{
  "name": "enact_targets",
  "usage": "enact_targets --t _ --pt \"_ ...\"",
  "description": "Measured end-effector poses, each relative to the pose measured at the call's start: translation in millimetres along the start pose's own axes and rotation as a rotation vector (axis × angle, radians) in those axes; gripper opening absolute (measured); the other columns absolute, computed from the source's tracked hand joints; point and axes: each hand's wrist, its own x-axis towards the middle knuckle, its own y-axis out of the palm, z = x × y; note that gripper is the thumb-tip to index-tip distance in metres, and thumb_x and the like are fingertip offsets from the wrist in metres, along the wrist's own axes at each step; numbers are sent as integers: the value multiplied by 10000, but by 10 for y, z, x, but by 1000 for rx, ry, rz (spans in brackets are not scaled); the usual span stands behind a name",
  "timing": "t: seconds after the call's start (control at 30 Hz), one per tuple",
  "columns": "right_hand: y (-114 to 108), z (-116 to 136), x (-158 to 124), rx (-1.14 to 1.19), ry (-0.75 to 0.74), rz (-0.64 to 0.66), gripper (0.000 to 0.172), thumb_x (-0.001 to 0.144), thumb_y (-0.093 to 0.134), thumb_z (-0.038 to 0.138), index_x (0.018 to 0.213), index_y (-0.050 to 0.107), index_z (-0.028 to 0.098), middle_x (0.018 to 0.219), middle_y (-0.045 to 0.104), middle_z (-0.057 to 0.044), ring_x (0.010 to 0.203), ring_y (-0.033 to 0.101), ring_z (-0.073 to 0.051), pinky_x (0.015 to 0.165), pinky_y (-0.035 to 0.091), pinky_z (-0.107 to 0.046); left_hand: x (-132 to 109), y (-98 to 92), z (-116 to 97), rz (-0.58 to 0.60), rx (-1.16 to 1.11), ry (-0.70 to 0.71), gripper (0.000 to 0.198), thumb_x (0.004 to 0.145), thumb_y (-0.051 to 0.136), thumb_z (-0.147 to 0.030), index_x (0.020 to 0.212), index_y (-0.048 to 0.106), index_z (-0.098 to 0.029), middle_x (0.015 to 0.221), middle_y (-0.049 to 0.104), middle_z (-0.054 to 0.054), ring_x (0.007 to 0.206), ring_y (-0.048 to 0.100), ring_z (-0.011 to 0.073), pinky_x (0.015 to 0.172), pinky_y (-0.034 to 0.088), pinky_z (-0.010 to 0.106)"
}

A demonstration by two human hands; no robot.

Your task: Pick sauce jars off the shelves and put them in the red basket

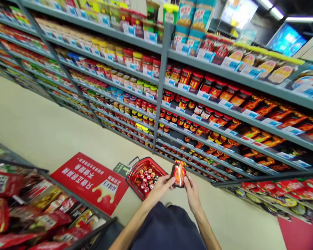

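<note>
A red-and-black package (179, 174) with yellow along its top is held in front of me between both hands; whether it is a jar or a packet I cannot tell. My left hand (165, 184) grips its left side, thumb on the front. On its right edge, the fingers of my right hand (191, 190) are closed. Just left of my hands, a red shopping basket (153, 162) stands on the floor, with several small jars (145, 180) in it, many with red lids.
Long grey shelves (163, 62) of jars and bags run across the front. A bin of red packets (47, 222) stands at lower left. Between them, a red floor sign (75, 177) lies beside the basket. More shelves with red packs (284, 191) are at right.
</note>
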Motion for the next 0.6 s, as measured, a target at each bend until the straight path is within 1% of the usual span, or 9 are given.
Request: enact_targets --t 0.17,0.23,0.33,0.47,0.6 --pt "103 -44 -89 -15 8 85 563 861 713 596 1253 721 191 1296 741 -102 1217 668 -301 1090 511 -476 -91 -132 98 5 -30 -18 555 875 677 -639 1077 780 -133 938 764 87 808 649 184 748 505 279" --pt "159 -60 -128 -9 8 111 535 876 701 584 1241 721 193 1276 748 -94 1180 683 -289 1061 530 -452 -140 -192 118 10 -26 -24 528 899 666 -608 1105 775 -134 960 766 87 820 650 182 756 506 277" --pt "246 -72 -169 -7 25 103 518 875 702 587 1212 730 196 1241 761 -84 1116 706 -273 1010 557 -419 -193 -274 119 15 -10 -31 508 916 654 -586 1130 774 -141 1005 769 90 830 645 182 755 503 277" --pt "343 -65 -191 18 26 127 552 876 700 594 1247 721 186 1224 767 -93 1074 718 -272 973 578 -417 -222 -359 59 -14 1 -26 511 901 673 -588 1132 782 -145 974 771 84 838 650 192 753 500 278" --pt "419 -42 -203 39 15 161 549 887 695 594 1268 716 199 1261 754 -87 1081 716 -269 991 573 -422 -247 -443 -98 -12 7 -57 546 860 707 -611 1125 793 -142 954 769 90 820 641 190 716 496 272"
